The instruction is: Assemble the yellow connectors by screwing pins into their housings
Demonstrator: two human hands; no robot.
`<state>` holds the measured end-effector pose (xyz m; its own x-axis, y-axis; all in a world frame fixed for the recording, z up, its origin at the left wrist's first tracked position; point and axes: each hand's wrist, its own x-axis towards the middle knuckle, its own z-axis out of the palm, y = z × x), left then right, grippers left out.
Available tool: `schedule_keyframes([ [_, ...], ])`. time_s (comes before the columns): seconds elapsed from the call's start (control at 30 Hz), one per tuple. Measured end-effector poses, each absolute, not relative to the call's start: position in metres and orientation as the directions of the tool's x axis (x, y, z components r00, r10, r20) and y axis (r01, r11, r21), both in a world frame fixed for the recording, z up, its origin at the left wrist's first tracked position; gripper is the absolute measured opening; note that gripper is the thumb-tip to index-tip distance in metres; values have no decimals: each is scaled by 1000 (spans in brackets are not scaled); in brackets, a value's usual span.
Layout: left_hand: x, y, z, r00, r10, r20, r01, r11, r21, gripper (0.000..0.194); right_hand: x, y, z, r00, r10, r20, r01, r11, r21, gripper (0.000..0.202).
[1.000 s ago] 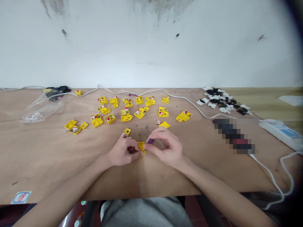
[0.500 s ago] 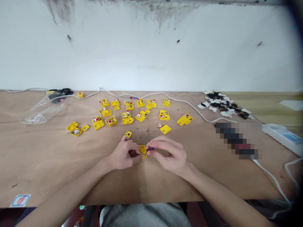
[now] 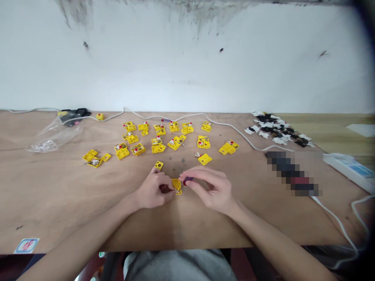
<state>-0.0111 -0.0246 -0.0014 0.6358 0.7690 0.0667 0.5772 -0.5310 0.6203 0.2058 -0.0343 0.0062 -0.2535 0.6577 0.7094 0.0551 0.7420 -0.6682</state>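
My left hand [image 3: 156, 190] is closed on a small open yellow plastic case [image 3: 176, 183], holding its left side down on the table. In my right hand [image 3: 211, 189] is a small screwdriver [image 3: 188, 180] with a purple and red handle, pinched between thumb and fingers. Its thin shaft slants down and left into the lower part of the case. What the tip touches is too small to make out. A yellow cover piece with round holes [image 3: 158, 165] lies just beyond my left fingers. Past my right fingers lies another yellow piece [image 3: 204, 159], beside a small white and metal part [image 3: 197, 155].
Several opened yellow cases [image 3: 158, 148] with red and white parts lie in rows. A white cable [image 3: 222, 124] crosses behind them. Black and white parts [image 3: 281, 130] are heaped back right, near a power strip [image 3: 348, 168]. A plastic bag [image 3: 55, 134] lies at left.
The right hand has tipped the screwdriver, so its shaft and red collar now show beside the case. My left hand and the yellow case stay nearly where they were.
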Motion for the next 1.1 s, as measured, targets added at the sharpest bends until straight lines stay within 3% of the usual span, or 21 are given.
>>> schedule_keyframes([
  [0.4, -11, -25, -2, 628, 775, 73, 572, -523, 632, 14, 212, -35, 7, -244, 611, 753, 121, 790, -601, 35],
  [0.53, -11, -25, -2, 619, 782, 79, 571, -517, 638, 14, 213, -35, 8, -338, 651, 679, 49, 733, -678, 44],
  [0.7, -12, -25, -1, 626, 775, 80, 572, -527, 629, 12, 215, -35, 8, -269, 649, 712, 123, 756, -643, 33],
  [0.83, -11, -26, -1, 627, 775, 77, 573, -526, 628, 11, 216, -34, 5, -333, 708, 622, 56, 674, -737, 43],
  [0.97, -11, -26, 1, 629, 775, 71, 579, -527, 622, 12, 216, -32, 4, -219, 658, 721, 116, 751, -650, 30],
  [1.1, -11, -26, 0, 629, 774, 70, 576, -524, 628, 12, 217, -31, 10, -334, 648, 685, 75, 743, -665, 35],
])
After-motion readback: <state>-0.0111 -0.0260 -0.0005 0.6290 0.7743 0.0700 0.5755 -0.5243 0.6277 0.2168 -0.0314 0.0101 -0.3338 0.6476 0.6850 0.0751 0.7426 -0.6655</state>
